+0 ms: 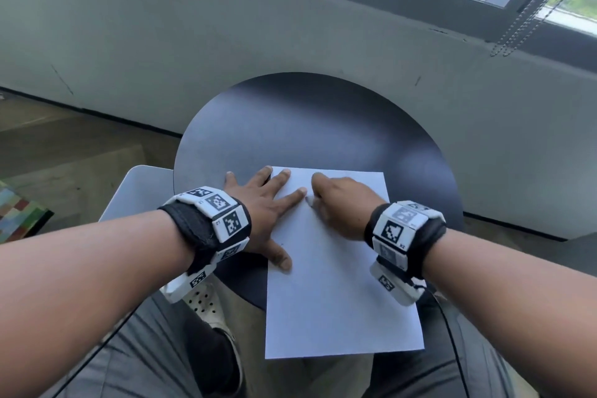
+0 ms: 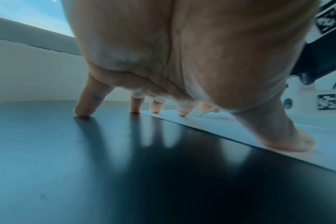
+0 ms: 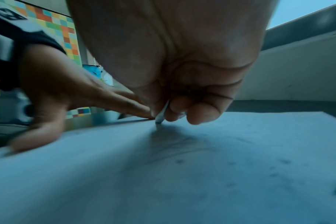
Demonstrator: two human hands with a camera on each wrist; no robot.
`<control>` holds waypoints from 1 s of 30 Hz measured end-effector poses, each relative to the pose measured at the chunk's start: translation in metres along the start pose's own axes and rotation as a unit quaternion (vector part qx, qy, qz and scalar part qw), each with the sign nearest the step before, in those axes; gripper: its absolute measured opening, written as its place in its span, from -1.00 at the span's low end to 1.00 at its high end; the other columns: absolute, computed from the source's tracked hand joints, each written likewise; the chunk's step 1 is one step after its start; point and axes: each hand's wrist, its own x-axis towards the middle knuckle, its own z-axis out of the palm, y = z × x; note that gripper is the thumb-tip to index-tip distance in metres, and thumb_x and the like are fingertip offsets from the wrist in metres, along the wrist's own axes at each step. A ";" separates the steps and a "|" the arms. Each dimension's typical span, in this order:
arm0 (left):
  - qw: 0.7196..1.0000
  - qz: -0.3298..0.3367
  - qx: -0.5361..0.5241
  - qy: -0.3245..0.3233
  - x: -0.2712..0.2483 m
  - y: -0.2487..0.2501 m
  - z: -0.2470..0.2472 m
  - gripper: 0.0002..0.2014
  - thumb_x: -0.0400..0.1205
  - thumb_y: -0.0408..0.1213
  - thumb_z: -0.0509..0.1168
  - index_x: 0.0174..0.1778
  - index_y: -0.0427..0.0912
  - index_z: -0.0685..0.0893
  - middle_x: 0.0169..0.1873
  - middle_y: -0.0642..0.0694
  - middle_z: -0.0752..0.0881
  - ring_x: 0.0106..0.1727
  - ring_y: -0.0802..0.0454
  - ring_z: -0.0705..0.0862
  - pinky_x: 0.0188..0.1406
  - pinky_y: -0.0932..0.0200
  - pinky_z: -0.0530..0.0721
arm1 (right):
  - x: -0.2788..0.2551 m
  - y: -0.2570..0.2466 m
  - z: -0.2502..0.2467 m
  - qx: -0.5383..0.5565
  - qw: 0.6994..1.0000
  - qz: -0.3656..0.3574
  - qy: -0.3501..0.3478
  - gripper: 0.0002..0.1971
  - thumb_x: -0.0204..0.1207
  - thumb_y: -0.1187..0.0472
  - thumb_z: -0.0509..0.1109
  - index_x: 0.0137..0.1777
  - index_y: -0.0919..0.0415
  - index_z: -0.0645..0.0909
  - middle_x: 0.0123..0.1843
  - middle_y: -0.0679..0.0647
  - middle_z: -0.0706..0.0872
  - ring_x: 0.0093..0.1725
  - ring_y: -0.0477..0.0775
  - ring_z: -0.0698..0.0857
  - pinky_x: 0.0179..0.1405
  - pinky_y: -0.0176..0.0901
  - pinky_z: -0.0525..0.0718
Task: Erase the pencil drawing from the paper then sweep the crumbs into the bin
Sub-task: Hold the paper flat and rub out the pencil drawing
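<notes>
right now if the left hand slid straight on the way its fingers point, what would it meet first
Probably the right hand: the left hand lies spread on the paper, index tip close beside the eraser, hardly any gap visible.

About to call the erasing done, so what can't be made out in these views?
- Pencil drawing: washed out on the paper in the head view; blurred in the right wrist view.
- Eraser: mostly hidden by the right hand.
- Crumbs: too small and blurred to confirm.
- Bin: in no view.
</notes>
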 end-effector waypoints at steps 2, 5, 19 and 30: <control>1.000 0.001 -0.006 -0.005 -0.001 0.001 -0.001 0.34 0.08 0.74 0.21 0.65 0.30 -0.37 0.72 0.02 -0.35 0.72 -0.12 -0.34 0.43 -0.65 0.16 | -0.017 -0.020 0.009 0.011 0.997 -0.063 -0.036 -0.86 0.73 0.04 0.14 0.12 0.09 0.35 0.06 0.16 0.66 0.08 0.30 0.62 -0.13 0.03 0.50; 1.000 0.001 -0.012 -0.016 -0.001 0.001 -0.004 0.34 0.11 0.71 0.25 0.64 0.31 -0.37 0.71 0.01 -0.37 0.72 -0.14 -0.35 0.44 -0.67 0.13 | -0.031 -0.033 0.014 0.003 0.988 -0.118 -0.101 -0.91 0.71 0.10 0.18 0.04 0.06 0.34 0.05 0.13 0.64 0.05 0.28 0.60 -0.19 0.03 0.47; 1.000 -0.015 -0.002 -0.012 -0.004 0.009 -0.008 0.34 0.13 0.65 0.34 0.67 0.28 -0.29 0.72 -0.02 -0.30 0.73 -0.16 -0.29 0.39 -0.69 0.23 | -0.004 -0.002 -0.006 0.010 1.000 -0.007 -0.022 -0.84 0.70 0.01 0.16 0.09 0.09 0.41 0.10 0.18 0.69 0.08 0.29 0.63 -0.05 0.04 0.57; 0.999 -0.028 0.008 -0.018 -0.005 0.013 -0.011 0.36 0.10 0.63 0.37 0.66 0.30 -0.31 0.72 -0.01 -0.31 0.73 -0.17 -0.29 0.39 -0.61 0.32 | -0.013 -0.006 -0.006 0.022 0.999 0.011 -0.025 -0.78 0.71 -0.02 0.15 0.19 0.10 0.40 0.08 0.19 0.65 0.02 0.26 0.58 -0.02 0.03 0.56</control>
